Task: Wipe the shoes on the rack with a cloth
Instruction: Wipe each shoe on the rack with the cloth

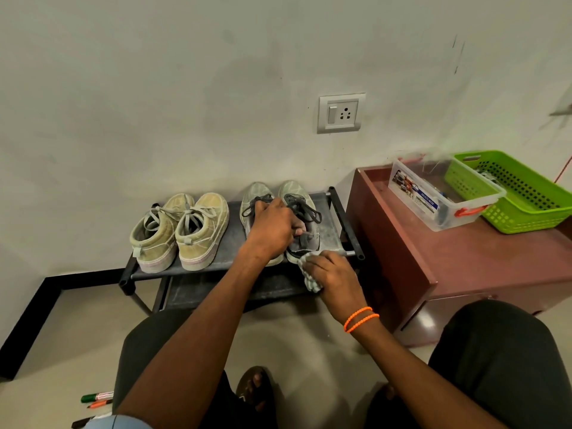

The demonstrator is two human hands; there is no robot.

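Against a scuffed pale wall, a low black shoe rack (346, 226) carries two pairs: beige sneakers (181, 232) toward its left end, grey lace-up shoes (278, 218) toward its right. My left hand (272, 229) has a closed grip on the right grey shoe at its collar, while my right hand (332, 274) clutches a pale cloth (309, 274) against that shoe's heel at the rack's front right corner. Beside the rack, a brown cabinet (433, 258) holds a green basket (523, 193).

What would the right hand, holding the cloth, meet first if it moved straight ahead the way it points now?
Probably the heel of the grey lace-up sneaker: the right hand presses the pale checked cloth right at it. Depth is unclear, so contact may already exist.
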